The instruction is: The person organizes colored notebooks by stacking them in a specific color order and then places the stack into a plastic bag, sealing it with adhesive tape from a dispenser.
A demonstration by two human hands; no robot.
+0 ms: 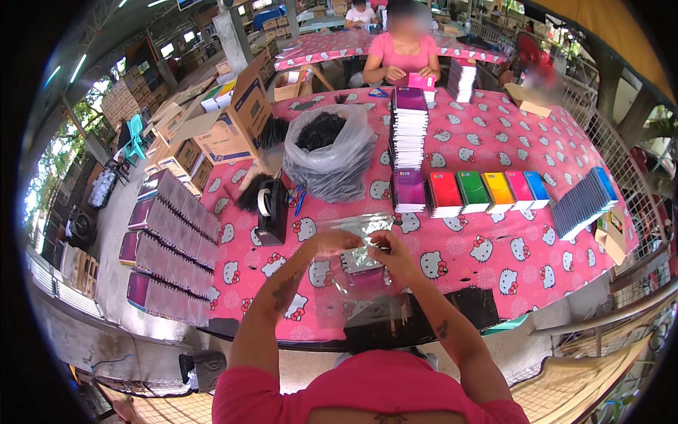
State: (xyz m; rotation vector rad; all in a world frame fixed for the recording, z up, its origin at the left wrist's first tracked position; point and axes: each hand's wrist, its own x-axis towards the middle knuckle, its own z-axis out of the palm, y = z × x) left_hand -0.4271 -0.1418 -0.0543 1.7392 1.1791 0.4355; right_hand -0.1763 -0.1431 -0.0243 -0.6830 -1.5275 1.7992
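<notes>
While the left hand (332, 242) and right hand (390, 253) both pinch a clear bag (357, 265) over the pink bench (494, 275), a tape dispenser (272, 210) stands nearby.

A pink tablecloth (494, 240) with white cartoon cats bears purple, red, green, yellow, pink and blue notebooks (472, 191).

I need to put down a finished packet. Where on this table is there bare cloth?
Bare cloth lies right of the right hand, below the coloured booklets, and between the tape dispenser and left hand. Crowded: around the black-filled bag and tall stack.
</notes>
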